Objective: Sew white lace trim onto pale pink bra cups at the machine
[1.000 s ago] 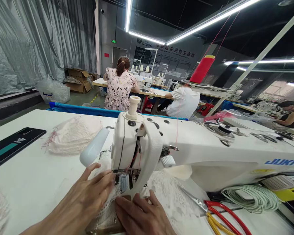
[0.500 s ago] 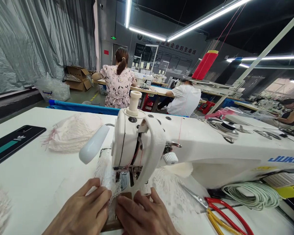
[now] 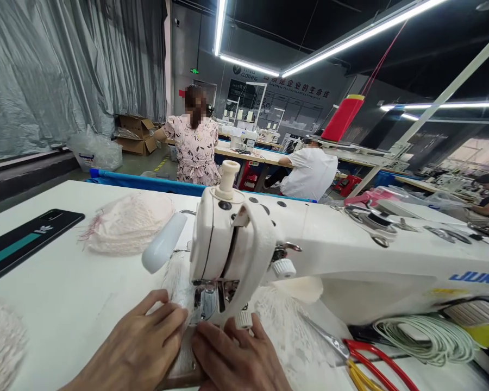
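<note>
The left grip (image 3: 140, 342) rests its bent fingers on white lace (image 3: 177, 285); the right grip (image 3: 240, 358) lies curled beside it. Whether either pinches cannot be told. Compared with one second ago, the left grip is drawn back from the needle area; the right grip remains just before it. The sewing machine (image 3: 309, 233) stands immediately beyond both grips, on the bench (image 3: 106, 293). Well beyond the left grip, an open cardboard box (image 3: 136, 145) contains clear plastic (image 3: 126, 133).
</note>
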`<state>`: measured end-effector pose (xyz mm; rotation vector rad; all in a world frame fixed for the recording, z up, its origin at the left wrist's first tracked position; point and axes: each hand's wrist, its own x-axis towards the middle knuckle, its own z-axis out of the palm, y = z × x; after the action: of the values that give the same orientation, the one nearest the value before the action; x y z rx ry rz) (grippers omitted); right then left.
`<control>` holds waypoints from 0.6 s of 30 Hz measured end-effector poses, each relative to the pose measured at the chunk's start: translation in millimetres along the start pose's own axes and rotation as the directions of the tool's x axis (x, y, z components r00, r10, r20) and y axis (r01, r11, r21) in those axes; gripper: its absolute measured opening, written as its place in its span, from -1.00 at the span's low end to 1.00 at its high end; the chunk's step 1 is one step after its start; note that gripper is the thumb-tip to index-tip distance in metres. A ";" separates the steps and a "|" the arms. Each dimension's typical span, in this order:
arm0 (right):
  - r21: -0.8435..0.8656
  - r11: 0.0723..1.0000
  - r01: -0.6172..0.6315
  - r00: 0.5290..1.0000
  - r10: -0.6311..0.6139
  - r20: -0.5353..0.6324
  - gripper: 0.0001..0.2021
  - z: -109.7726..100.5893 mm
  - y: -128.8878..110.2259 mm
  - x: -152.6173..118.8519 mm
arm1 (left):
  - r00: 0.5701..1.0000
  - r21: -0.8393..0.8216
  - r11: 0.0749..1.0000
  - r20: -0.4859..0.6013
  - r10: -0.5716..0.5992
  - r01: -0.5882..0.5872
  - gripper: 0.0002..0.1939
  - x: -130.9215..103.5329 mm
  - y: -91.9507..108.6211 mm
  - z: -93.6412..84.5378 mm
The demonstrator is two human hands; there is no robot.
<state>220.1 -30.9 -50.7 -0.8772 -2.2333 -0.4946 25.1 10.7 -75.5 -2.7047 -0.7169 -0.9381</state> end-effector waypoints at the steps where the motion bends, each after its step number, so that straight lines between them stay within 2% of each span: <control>1: -0.002 1.000 -0.002 1.000 0.002 0.006 -0.44 0.2 0.2 -0.1 | 1.000 0.006 1.000 -0.012 -0.001 0.001 -0.66 2.9 -2.5 -2.3; 3: -0.003 1.000 -0.013 1.000 0.013 0.004 -0.44 1.0 0.3 -1.1 | 1.000 0.021 1.000 -0.026 -0.013 0.013 -0.66 9.6 -6.8 -9.1; 6: 0.001 1.000 -0.030 0.999 0.030 -0.015 -0.42 2.5 -0.2 -3.4 | 0.999 0.028 0.999 0.021 -0.027 0.026 -0.66 16.2 -12.1 -18.1; 11: 0.038 0.999 -0.019 1.000 0.018 0.006 -0.48 0.2 -2.4 -0.4 | 0.993 0.065 0.997 0.109 -0.053 0.046 -0.77 13.3 -15.5 -16.2; 14: 0.061 0.998 -0.020 0.999 0.018 0.028 -0.46 -1.8 -4.6 4.0 | 0.992 0.098 0.994 0.111 -0.062 0.051 -0.81 8.1 -4.2 -14.1; 18: 0.151 0.989 0.002 1.000 0.002 -0.026 -0.38 -1.2 -6.9 3.4 | 0.992 0.088 0.995 0.107 -0.063 0.054 -0.81 0.0 22.3 -24.2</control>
<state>213.9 -34.8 -48.1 -0.7875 -2.2151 -0.3297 23.4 -16.5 -57.0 -2.6903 -0.8420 -0.7583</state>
